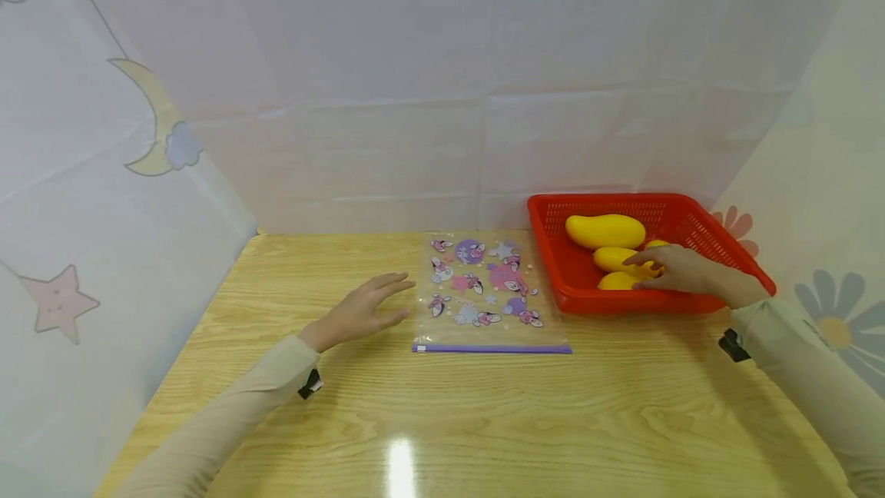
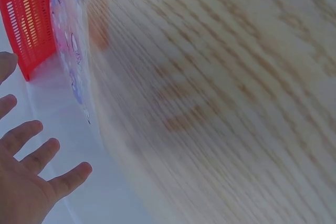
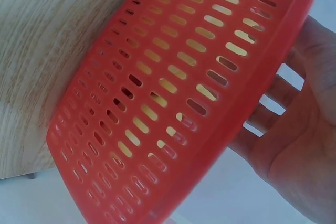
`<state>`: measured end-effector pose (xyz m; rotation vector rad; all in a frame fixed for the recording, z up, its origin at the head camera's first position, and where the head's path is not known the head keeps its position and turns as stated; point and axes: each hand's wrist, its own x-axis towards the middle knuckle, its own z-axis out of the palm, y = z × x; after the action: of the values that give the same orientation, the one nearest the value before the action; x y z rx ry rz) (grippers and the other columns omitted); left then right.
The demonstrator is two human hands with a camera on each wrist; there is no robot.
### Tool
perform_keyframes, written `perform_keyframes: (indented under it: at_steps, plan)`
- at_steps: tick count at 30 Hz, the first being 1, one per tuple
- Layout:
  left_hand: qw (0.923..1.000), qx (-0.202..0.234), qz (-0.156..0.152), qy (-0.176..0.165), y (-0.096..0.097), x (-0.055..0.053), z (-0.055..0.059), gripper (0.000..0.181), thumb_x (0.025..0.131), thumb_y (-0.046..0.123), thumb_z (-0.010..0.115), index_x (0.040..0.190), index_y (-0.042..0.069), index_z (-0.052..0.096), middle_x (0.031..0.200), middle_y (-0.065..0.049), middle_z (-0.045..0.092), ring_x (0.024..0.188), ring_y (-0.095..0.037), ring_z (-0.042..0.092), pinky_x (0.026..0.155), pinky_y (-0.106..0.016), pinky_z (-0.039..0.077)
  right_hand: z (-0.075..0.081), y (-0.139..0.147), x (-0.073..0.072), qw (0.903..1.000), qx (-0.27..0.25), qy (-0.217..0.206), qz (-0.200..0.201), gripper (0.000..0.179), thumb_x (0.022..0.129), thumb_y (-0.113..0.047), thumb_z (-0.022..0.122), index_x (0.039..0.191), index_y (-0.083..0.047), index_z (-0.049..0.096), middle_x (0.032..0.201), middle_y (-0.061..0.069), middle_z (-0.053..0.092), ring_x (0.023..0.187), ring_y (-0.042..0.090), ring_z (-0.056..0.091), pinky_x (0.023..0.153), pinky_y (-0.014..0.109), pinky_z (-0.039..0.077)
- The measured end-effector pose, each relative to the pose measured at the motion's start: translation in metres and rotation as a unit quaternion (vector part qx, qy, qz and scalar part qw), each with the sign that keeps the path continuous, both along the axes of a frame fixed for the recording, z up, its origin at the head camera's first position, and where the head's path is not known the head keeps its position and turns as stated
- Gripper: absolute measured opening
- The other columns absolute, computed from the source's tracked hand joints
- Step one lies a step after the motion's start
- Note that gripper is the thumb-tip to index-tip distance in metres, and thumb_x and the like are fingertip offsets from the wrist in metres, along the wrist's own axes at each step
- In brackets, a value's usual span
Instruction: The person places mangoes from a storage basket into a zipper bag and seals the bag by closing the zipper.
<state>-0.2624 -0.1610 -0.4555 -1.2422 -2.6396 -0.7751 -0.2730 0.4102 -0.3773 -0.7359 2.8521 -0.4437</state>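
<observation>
Five spread, released fingers of the left hand (image 1: pixel 361 310) hang just beside a clear, cartoon-printed plastic bag (image 1: pixel 487 290) with a purple zip (image 1: pixel 498 348). Those of the right hand (image 1: pixel 683 267) bend over smooth yellow mango-shaped pieces (image 1: pixel 614 259), whether gripping one I cannot tell, inside the red perforated plastic basket (image 1: pixel 577 300) on the wood-grain table (image 1: pixel 498 421).
</observation>
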Motion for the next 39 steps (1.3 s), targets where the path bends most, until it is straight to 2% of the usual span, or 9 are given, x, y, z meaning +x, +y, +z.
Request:
perform_keyframes:
  at_steps: [9, 15, 21, 30, 34, 39]
  plan:
    - [0.9997, -0.013, -0.005, -0.023, 0.002, 0.001, -0.002, 0.056, 0.098, 0.033, 0.063, 0.146, 0.008, 0.049, 0.154, -0.014, 0.038, 0.139, -0.037, 0.036, 0.113, -0.057, 0.033, -0.004, 0.003, -0.005, 0.9997, 0.016, 0.018, 0.011, 0.046, 0.084, -0.026, 0.080, 0.120, 0.000, 0.068, 0.106, 0.012, 0.067, 0.089, 0.027, 0.064, 0.078, 0.043, 0.060]
    - [0.9998, -0.006, -0.016, -0.012, 0.005, 0.004, -0.002, 0.055, 0.097, 0.030, 0.066, 0.144, 0.007, 0.050, 0.153, -0.015, 0.040, 0.138, -0.039, 0.038, 0.112, -0.058, 0.034, -0.004, 0.003, -0.005, 0.9991, 0.023, 0.025, 0.027, 0.044, 0.084, -0.026, 0.080, 0.117, 0.000, 0.070, 0.101, 0.006, 0.065, 0.089, 0.025, 0.060, 0.076, 0.038, 0.059]
    - [0.9996, -0.005, -0.026, -0.002, 0.008, 0.006, -0.004, 0.054, 0.096, 0.028, 0.066, 0.143, 0.005, 0.051, 0.151, -0.017, 0.042, 0.136, -0.041, 0.040, 0.110, -0.058, 0.036, -0.006, 0.004, -0.006, 0.9999, 0.007, -0.006, 0.008, 0.043, 0.084, -0.025, 0.079, 0.119, -0.002, 0.069, 0.104, 0.007, 0.065, 0.092, 0.026, 0.059, 0.080, 0.041, 0.059]
    - [0.9992, -0.011, -0.027, -0.026, 0.011, 0.008, -0.007, 0.053, 0.098, 0.028, 0.064, 0.145, 0.007, 0.050, 0.153, -0.015, 0.040, 0.138, -0.040, 0.037, 0.113, -0.056, 0.034, -0.008, 0.003, -0.005, 0.9981, 0.002, -0.055, -0.030, 0.049, 0.084, -0.031, 0.079, 0.123, -0.004, 0.068, 0.112, 0.009, 0.062, 0.100, 0.028, 0.054, 0.081, 0.035, 0.056]
    - [0.9991, -0.007, -0.027, -0.032, 0.014, 0.009, -0.010, 0.053, 0.097, 0.028, 0.065, 0.145, 0.009, 0.050, 0.153, -0.015, 0.040, 0.138, -0.040, 0.037, 0.113, -0.055, 0.034, -0.009, 0.003, -0.006, 0.9975, 0.004, -0.062, -0.033, 0.052, 0.084, -0.034, 0.078, 0.125, -0.004, 0.067, 0.114, 0.008, 0.062, 0.102, 0.029, 0.053, 0.084, 0.040, 0.055]
    - [0.9989, -0.006, -0.038, -0.027, 0.017, 0.009, -0.011, 0.052, 0.099, 0.028, 0.063, 0.144, 0.007, 0.050, 0.151, -0.018, 0.041, 0.137, -0.042, 0.038, 0.113, -0.055, 0.033, -0.009, 0.005, -0.008, 0.9978, 0.002, -0.061, -0.025, 0.047, 0.086, -0.029, 0.077, 0.123, -0.003, 0.066, 0.113, 0.009, 0.063, 0.100, 0.029, 0.057, 0.086, 0.045, 0.055]
